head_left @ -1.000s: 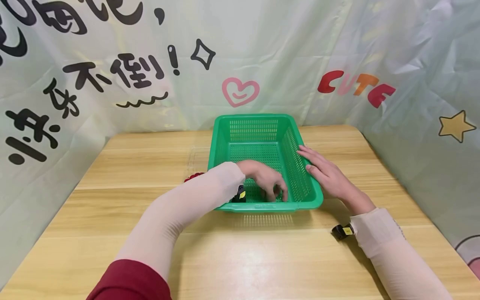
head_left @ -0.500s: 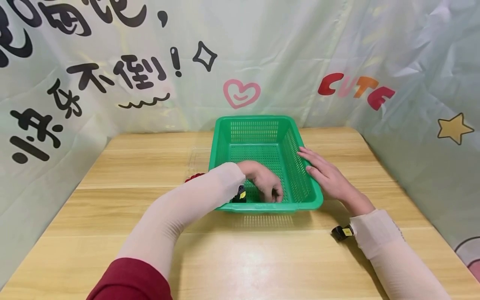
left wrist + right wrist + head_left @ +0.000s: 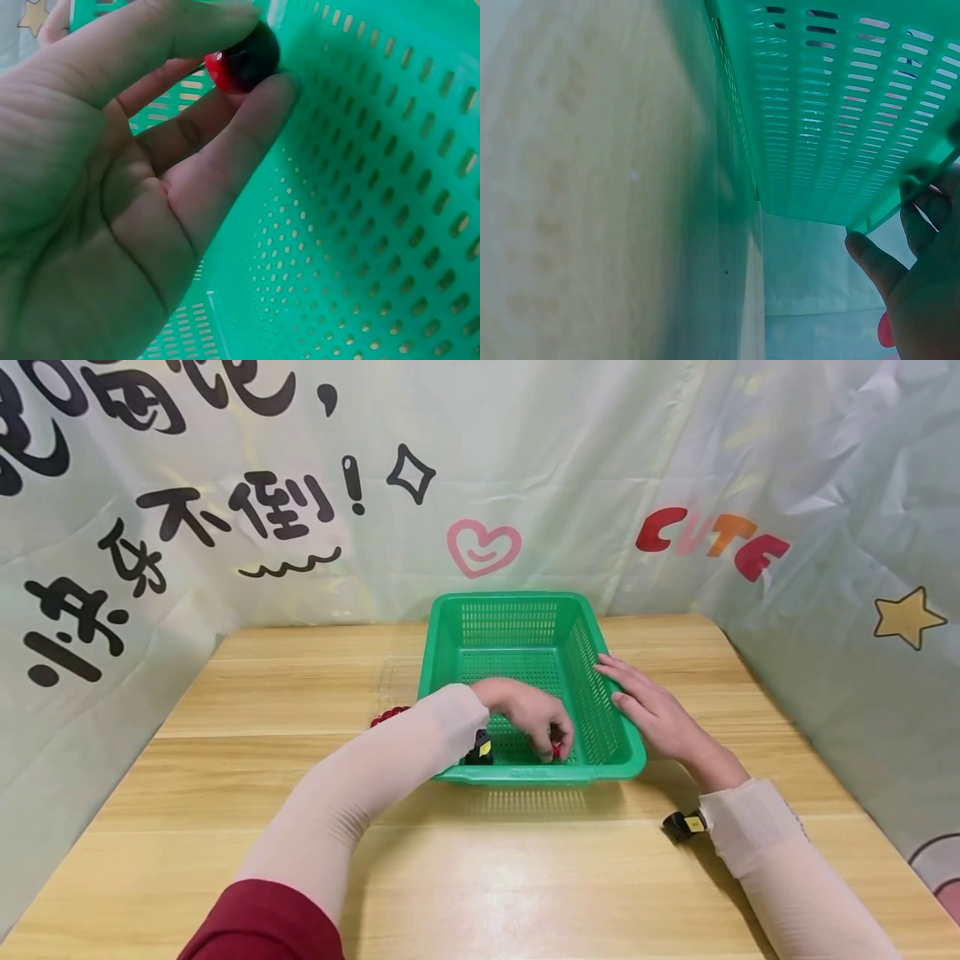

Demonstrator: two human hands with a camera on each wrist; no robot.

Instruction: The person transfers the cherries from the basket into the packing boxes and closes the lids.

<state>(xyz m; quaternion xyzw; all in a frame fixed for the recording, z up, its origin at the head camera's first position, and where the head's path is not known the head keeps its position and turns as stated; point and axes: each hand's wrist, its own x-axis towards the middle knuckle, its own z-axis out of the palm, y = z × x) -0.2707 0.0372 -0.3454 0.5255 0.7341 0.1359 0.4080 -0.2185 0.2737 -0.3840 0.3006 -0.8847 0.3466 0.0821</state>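
Observation:
My left hand (image 3: 532,714) reaches inside a green plastic basket (image 3: 510,772), near its front wall. Between thumb and fingertips it pinches a small, round, shiny dark-red cherry (image 3: 244,64). Only a bit of red shows under the fingers in the head view. The left wrist view has the slotted basket wall close beside the fruit. At the basket's right side, my right hand (image 3: 648,702) rests on the rim with fairly straight fingers. In the right wrist view its fingertips (image 3: 866,251) touch the rim from outside the slotted wall.
Left of the basket, a clear plastic box (image 3: 397,681) with several red fruits (image 3: 390,716) is partly hidden by my left sleeve. Wooden table (image 3: 480,877) surrounds the basket. A printed curtain (image 3: 555,468) closes off the back and sides.
My left hand's fingers came together low in the basket and now pinch the cherry, a little to the right of where they were. My right hand has stayed at the rim.

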